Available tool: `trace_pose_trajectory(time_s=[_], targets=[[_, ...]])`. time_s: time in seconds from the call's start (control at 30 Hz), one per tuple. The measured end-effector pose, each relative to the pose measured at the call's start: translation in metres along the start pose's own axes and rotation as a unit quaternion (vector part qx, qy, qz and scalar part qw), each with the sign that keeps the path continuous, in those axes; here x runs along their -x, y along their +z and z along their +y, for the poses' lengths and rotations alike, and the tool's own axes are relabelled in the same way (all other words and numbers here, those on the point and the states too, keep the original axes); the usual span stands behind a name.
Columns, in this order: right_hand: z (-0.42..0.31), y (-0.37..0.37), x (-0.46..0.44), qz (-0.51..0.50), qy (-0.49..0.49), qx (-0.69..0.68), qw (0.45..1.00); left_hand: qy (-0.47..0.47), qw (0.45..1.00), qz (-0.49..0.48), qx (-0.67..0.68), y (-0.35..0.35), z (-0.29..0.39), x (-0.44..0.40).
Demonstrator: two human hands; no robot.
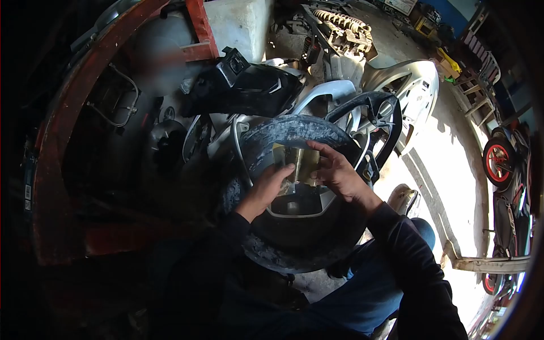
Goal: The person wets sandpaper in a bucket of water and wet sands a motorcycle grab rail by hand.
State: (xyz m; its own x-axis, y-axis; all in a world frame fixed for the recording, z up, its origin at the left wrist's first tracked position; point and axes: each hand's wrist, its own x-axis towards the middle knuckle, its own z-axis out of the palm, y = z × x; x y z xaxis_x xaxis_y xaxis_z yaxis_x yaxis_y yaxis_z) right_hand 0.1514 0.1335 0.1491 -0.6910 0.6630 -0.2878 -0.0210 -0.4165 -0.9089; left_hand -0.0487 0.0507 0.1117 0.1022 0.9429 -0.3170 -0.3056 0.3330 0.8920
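Between my two hands is a shiny, yellowish, see-through piece (306, 162) that looks like plastic film or a packet; its exact kind is not clear. My left hand (265, 190) grips its left side, with the thumb on top. Its right side is in the fingers of my right hand (340, 174), whose index finger reaches over the upper edge. Both hands are above a large worn tyre (283, 258). Below the piece, inside the tyre's ring, lies a dark part with a pale curved rim (297, 215).
Black fairing panels (255, 85) and a black grab-rail frame (391, 107) lie piled behind the tyre. A silver wheel (419, 88) and a coil spring shock absorber (343, 21) are farther back. A red metal frame (56, 141) stands left. Motorcycles with red wheels (497, 161) stand right.
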Motion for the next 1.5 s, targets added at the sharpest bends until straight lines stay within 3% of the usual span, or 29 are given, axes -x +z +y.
trace_pose_trajectory(time_s=[0.2,0.4,0.5,0.57,0.63,0.7,0.73,0.77,0.8,0.83,0.9,0.97,1.03,1.1,1.13,1.2,1.27,1.37,1.47,1.5], targets=[[-0.003,-0.007,0.004,0.004,0.022,-0.070,0.997,0.001,0.999,0.034,0.012,-0.007,-0.004,-0.003],[-0.003,-0.014,0.004,0.005,0.026,-0.155,0.988,0.097,0.992,0.075,0.002,0.001,-0.004,-0.004],[0.004,-0.020,0.001,0.036,0.029,-0.112,0.993,0.041,0.995,0.085,-0.042,-0.003,-0.003,-0.003],[0.008,-0.024,-0.002,0.125,0.032,0.013,0.992,-0.005,0.996,0.085,-0.026,-0.010,-0.012,-0.006],[0.033,-0.048,-0.018,0.132,0.022,0.068,0.989,-0.050,0.995,0.086,-0.010,-0.015,-0.029,-0.011],[0.057,-0.064,-0.034,0.167,-0.098,0.330,0.924,-0.111,0.971,0.118,-0.175,-0.010,-0.040,-0.011],[0.062,-0.064,-0.035,0.167,-0.097,0.329,0.924,-0.123,0.963,0.076,-0.226,-0.003,-0.032,-0.004],[0.069,-0.063,-0.039,0.187,-0.112,0.407,0.887,-0.124,0.963,0.076,-0.226,0.000,-0.037,-0.007],[0.072,-0.058,-0.041,0.205,-0.125,0.482,0.842,-0.125,0.935,0.080,-0.323,0.004,-0.045,-0.013],[0.074,-0.053,-0.043,0.204,-0.124,0.481,0.844,-0.125,0.896,0.082,-0.418,0.003,-0.054,-0.018],[0.078,-0.048,-0.045,0.175,-0.035,0.561,0.809,-0.121,0.889,0.050,-0.439,-0.010,-0.075,-0.037],[0.090,-0.049,-0.048,0.157,-0.050,0.601,0.782,-0.039,0.841,0.081,-0.534,-0.022,-0.096,-0.056],[0.101,-0.050,-0.056,0.127,-0.029,0.660,0.740,-0.024,0.824,0.074,-0.561,-0.023,-0.095,-0.071],[0.104,-0.050,-0.061,0.143,-0.039,0.630,0.762,-0.024,0.754,0.054,-0.654,-0.023,-0.100,-0.085],[0.100,-0.049,-0.062,0.166,-0.065,0.604,0.777,-0.025,0.753,0.053,-0.655,-0.025,-0.105,-0.093],[0.089,-0.053,-0.064,0.191,-0.092,0.576,0.789,0.038,0.678,0.103,-0.727,-0.034,-0.120,-0.115],[0.074,-0.064,-0.064,0.177,-0.081,0.534,0.823,0.004,0.670,0.104,-0.735,-0.049,-0.135,-0.133],[0.061,-0.068,-0.053,0.198,-0.076,0.542,0.813,-0.032,0.655,0.081,-0.750,-0.068,-0.160,-0.154],[0.057,-0.068,-0.046,0.199,-0.055,0.557,0.805,-0.074,0.693,0.046,-0.715,-0.075,-0.176,-0.150],[0.056,-0.070,-0.047,0.198,-0.063,0.572,0.794,-0.080,0.694,-0.017,-0.715,-0.074,-0.168,-0.144]])
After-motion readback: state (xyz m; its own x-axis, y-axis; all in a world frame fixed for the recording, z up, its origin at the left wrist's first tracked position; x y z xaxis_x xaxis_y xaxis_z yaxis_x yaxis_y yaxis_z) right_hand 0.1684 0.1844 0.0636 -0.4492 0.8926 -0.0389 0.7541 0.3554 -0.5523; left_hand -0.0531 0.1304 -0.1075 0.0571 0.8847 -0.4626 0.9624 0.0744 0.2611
